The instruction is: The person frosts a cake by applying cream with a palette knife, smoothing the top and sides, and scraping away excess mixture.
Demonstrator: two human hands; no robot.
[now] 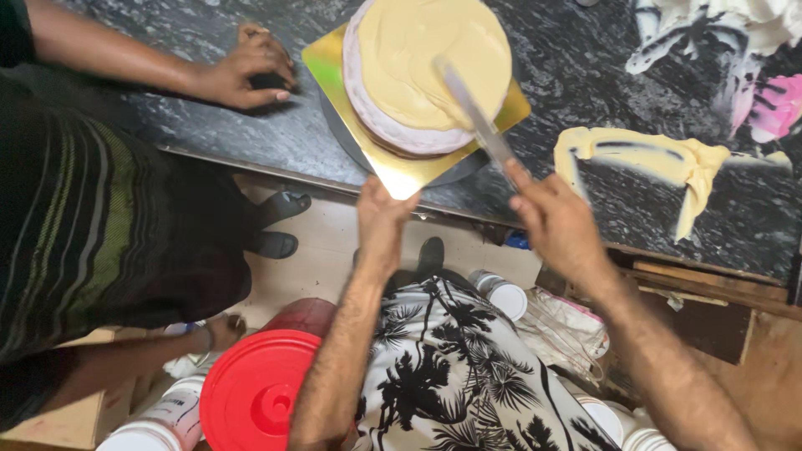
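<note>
- Round cake coated in pale yellow cream (430, 67): stood on a square gold cake board (393, 167), which sat on a dark round turntable (338, 134) on the black marbled stone counter (209, 108); the lower side of the cake showed a paler, pinkish band of cream.
- Long flat metal palette knife (472, 113): its blade lay across the top of the cake, tilted from the centre towards the near right edge, and ran down into the right hand.
- Right hand (555, 221): fingers were closed around the handle of the palette knife, just off the near right corner of the cake board.
- Left hand (383, 221): fingers were raised against the near corner of the cake board, touching its edge; whether they pinched it could not be told.
- The two hands were held apart, with the corner of the board between them.
- Smear of pale yellow cream (643, 154): spread on the counter to the right of the cake, well apart from it.
- Another person's hand (246, 71): rested with fingers curled on the counter to the left of the cake, near the board but apart from it.
- Round red plastic lid (255, 392): lay below the counter by the person's left forearm, among white plastic tubs (167, 418).
</note>
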